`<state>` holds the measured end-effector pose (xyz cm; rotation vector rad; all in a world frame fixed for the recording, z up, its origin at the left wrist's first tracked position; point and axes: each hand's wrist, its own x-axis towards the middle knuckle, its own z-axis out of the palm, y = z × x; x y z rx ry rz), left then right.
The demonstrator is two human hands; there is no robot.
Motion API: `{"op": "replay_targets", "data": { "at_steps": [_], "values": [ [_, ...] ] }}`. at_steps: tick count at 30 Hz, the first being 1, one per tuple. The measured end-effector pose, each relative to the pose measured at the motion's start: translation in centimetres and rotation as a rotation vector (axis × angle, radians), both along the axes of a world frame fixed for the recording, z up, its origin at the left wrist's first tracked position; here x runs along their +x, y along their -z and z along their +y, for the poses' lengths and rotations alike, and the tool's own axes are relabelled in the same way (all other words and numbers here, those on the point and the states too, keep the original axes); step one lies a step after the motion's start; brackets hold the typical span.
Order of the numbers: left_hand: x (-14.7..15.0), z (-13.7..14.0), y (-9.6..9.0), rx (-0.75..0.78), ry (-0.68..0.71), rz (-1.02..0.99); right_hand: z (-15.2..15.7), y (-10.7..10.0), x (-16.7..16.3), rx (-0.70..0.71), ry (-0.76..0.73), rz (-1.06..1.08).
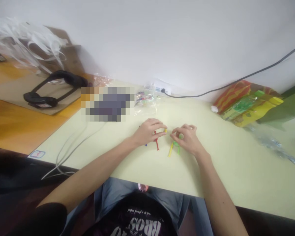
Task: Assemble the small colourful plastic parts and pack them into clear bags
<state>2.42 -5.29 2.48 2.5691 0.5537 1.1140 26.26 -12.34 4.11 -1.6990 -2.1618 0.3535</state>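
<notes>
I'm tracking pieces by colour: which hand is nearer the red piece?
Left. The left hand is right at the red piece, partly covering it; the right hand is farther off to its right, by the green piece.

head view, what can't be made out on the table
In the head view:
Blue piece: mostly hidden by the left hand.
Green piece: partly covered by the right hand, full shape unclear.
Dark thing: pixelated, unidentifiable.
Bits in the clear bag: too small and blurred to count.
</notes>
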Motion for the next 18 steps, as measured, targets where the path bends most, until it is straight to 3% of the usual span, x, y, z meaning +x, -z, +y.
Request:
{"op": "replay_targets", "data": {
  "at_steps": [6, 18],
  "values": [
    [0.04, -0.11, -0.16, -0.002, 0.001, 0.004, -0.28, -0.16, -0.06, -0.061, -0.056, -0.061],
    [-0.03, -0.07, -0.08, 0.0, -0.008, -0.001, 0.06, 0.68, 0.18, -0.025, -0.038, -0.089]
  ]
}}
